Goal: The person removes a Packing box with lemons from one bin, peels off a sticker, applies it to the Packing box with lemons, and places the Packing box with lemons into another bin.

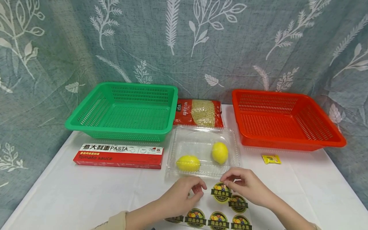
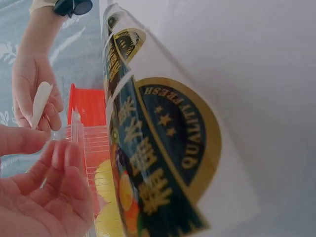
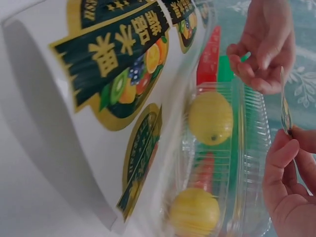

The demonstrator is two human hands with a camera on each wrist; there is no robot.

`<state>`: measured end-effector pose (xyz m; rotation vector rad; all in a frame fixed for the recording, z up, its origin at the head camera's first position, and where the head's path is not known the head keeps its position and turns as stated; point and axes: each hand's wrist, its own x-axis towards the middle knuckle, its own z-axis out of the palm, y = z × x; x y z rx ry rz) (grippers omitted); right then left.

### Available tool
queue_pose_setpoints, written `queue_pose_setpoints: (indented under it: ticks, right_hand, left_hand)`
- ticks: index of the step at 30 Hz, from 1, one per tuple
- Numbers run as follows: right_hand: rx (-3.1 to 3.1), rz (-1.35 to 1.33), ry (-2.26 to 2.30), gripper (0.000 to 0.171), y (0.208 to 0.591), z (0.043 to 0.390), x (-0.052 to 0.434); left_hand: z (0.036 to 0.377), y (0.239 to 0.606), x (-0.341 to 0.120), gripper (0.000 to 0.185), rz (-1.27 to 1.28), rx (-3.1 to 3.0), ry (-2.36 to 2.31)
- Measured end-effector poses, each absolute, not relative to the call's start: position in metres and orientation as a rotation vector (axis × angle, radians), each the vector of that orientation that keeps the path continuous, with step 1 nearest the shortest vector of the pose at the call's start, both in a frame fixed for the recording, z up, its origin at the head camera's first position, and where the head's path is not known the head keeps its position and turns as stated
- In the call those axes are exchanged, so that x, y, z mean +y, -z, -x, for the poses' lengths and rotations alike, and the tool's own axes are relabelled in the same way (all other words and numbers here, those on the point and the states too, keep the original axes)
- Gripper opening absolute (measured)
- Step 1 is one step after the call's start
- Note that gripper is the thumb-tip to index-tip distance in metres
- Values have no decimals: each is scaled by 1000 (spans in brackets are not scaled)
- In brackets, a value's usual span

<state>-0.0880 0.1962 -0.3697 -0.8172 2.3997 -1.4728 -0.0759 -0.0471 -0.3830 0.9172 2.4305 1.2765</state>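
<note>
A green basket stands at the back left of the white counter, a red basket at the back right. Between them lies a red packet of small pasta, just behind a clear plastic clamshell box holding two lemons. A red-and-white pasta carton lies before the green basket. A small yellow sachet sits near the red basket. A leaf-patterned curtain hangs behind.

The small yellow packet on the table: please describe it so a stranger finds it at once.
Find the red basket at the right. Just in front of its near edge, the yellow packet lies alone on the white table. Unlike the lemons, it is flat, and outside the clear tray.
</note>
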Motion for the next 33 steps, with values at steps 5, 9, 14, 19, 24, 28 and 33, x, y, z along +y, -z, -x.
queue_pose_setpoints:
  ticks: [5,9,14,19,24,28,33]
  right_hand:
    - [2402,808,1496,7,368,89,193]
    - [2395,793,1515,8,366,89,191]
    - [2388,785,1539,10,363,89,189]
    - [2394,788,1563,10,363,90,187]
    - [2399,787,1592,11,363,92,183]
    - [2407,749,1603,13,362,93,180]
    - [2414,753,1637,12,360,94,177]
  left_hand:
    - [78,383,-45,9,-842,2310,-1474]
    - [78,380,-43,11,-774,2216,-1562]
    - [77,376,-41,14,-671,2107,-1639]
    - [78,374,-38,15,-582,2048,-1711]
    - [79,373,-38,14,-531,2052,-1736]
    - [80,372,-38,14,-519,2079,-1737]
    - [80,370,-40,14,-496,2074,-1762]
